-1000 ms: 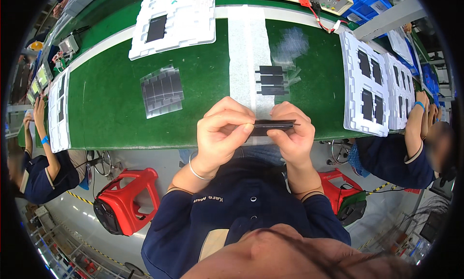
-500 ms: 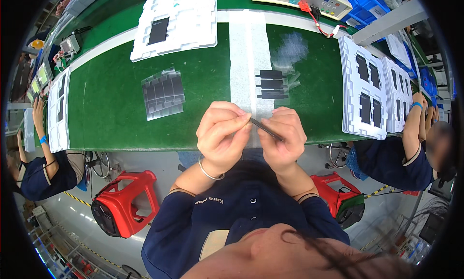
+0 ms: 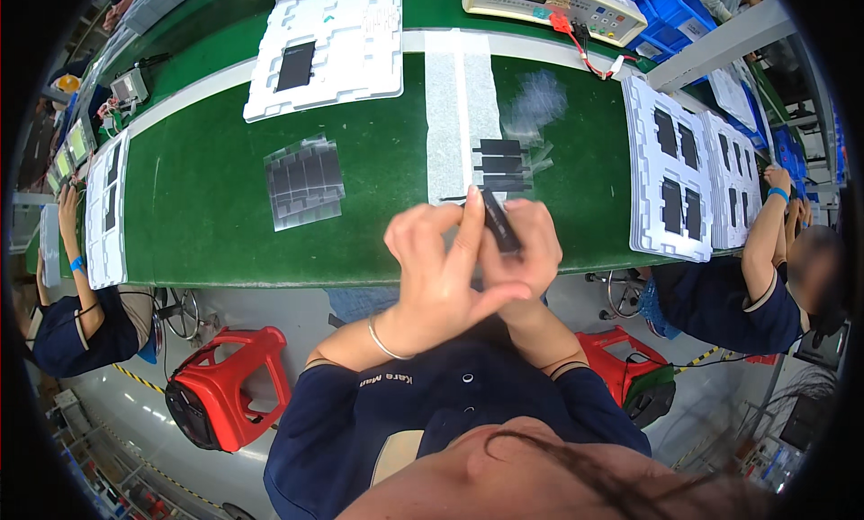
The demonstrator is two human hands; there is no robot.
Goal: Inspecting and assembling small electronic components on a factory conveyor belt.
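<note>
Above the table's near edge, my right hand (image 3: 533, 250) grips a slim black rectangular piece (image 3: 501, 225), tilted so that a narrow face shows. My left hand (image 3: 441, 263) is beside it, index finger stretched up against the piece's upper end, thumb spread toward my right hand. A thin dark strip (image 3: 453, 198) juts out left of that fingertip; where it joins is hidden. Just beyond my hands, several black flat pieces (image 3: 501, 164) lie in a stack of rows, partly on the white strip (image 3: 447, 97). Further left, several dark pieces in clear film (image 3: 306, 180) lie together.
A white molded tray (image 3: 360, 65) with one black piece stands at the far left. White trays (image 3: 643, 187) of black pieces are at the right, another tray (image 3: 108, 241) at the left. A tester (image 3: 558, 5) with red leads sits at the back. Co-workers sit on both sides.
My left hand has opened from its pinch, its index finger now extended and thumb spread. The black piece has turned more upright in my right hand.
</note>
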